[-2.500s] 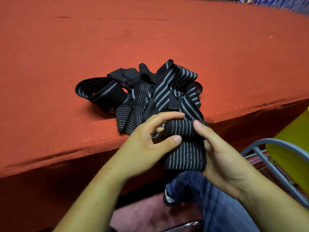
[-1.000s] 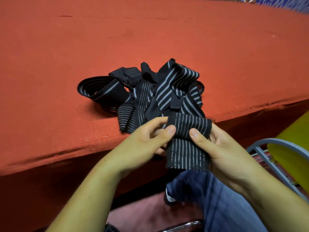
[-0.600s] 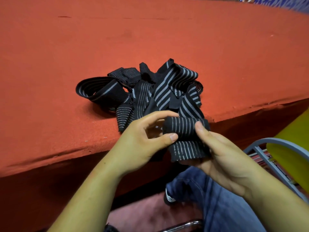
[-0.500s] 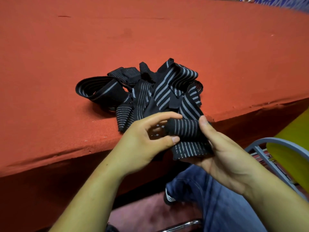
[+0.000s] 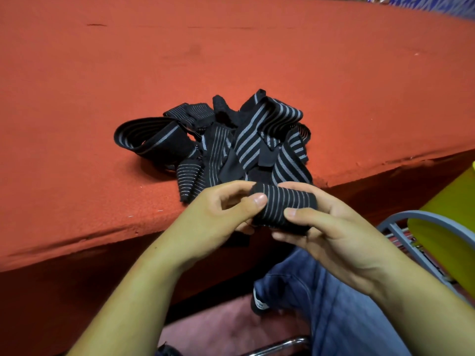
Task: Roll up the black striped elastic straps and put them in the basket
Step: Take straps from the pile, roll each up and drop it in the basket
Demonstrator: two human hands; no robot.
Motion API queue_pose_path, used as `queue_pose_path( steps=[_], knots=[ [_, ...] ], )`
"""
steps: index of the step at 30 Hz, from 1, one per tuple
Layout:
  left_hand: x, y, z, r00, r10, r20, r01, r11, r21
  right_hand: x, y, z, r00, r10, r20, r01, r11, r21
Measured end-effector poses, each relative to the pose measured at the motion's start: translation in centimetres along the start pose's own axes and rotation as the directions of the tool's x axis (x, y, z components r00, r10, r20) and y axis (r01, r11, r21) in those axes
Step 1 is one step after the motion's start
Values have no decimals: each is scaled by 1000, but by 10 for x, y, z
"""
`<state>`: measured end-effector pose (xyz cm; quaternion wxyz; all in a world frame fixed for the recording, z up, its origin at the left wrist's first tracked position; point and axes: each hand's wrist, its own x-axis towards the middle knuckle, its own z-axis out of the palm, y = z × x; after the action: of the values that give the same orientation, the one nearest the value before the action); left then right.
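Blue denim on the person's leg [image 5: 334, 309] fills 5 o'clock, with a grey metal frame [image 5: 421, 219] and a yellow object [image 5: 452, 217] at 3 o'clock. Above the leg, near centre, the left hand [image 5: 216, 217] pinches the 9 o'clock end of the rolled strap [image 5: 285, 205] between curled thumb and fingers, while the right hand [image 5: 334, 237] grips its 3 o'clock end, thumb on the front and fingers curled beneath, the roll held crosswise just off the edge of the red table [image 5: 231, 55]. Beyond it at 12 o'clock, the loose pile of black striped straps [image 5: 246, 145] rests on that table, its nearest folds at the edge.
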<state>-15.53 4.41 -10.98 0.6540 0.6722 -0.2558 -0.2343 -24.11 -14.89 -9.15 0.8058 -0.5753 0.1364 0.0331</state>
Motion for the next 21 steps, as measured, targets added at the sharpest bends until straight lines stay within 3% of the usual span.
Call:
queue_pose_path(
  steps=[5,13,18,21],
  knots=[
    [0,1,-1,999,26,-37,-25,999,38,2,3,1,1000,-26,0,26,1000,-9],
    [-4,4,4,1000,5,23,-6,999,54,2,4,-10,985,-174,14,172,961,-217],
    [-5,5,8,999,26,-34,-20,986,165,-2,0,-17,995,-67,68,78,980,-184],
    [-1,13,21,998,65,-22,-59,977,205,-6,-14,-30,994,-66,82,86,957,-276]
  ],
)
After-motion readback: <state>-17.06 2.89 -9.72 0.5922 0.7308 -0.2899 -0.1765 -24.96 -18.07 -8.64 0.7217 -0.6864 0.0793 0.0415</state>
